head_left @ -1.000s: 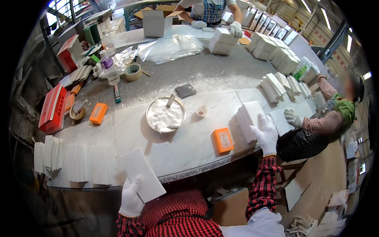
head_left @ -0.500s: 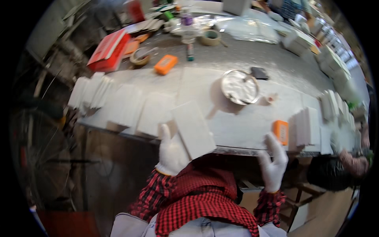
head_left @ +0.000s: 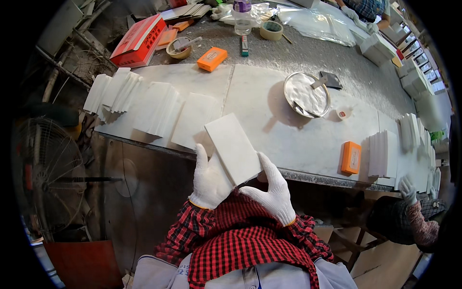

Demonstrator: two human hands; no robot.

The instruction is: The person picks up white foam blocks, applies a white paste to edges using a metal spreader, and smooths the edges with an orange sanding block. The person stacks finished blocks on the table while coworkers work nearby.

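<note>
A smooth white rectangular tile (head_left: 234, 148) is tilted over the front edge of the worktable. My left hand (head_left: 210, 179), in a white knitted glove, supports it from the left; the thumb points up beside the tile and the other fingers are hidden beneath. At the tile's lower right corner is my gloved right hand (head_left: 270, 191), thumb and forefinger spread apart and the fingertip at the tile's edge. Just beyond the held tile lies another white slab (head_left: 195, 118). To its left is a leaning stack of white tiles (head_left: 158, 108).
A bowl of white powder (head_left: 305, 94) with a flat tool stands beyond my right hand. Orange boxes (head_left: 351, 157) (head_left: 211, 59), a tape roll (head_left: 271, 30) and a bottle (head_left: 242, 18) lie about. Tile stacks (head_left: 383, 154) line the right. A fan (head_left: 50, 164) stands left; co-workers' gloved hands (head_left: 407, 190) appear right.
My right hand has moved left from beside the orange box to the tile's lower right edge. My left hand still supports the tile. The view has shifted slightly.
</note>
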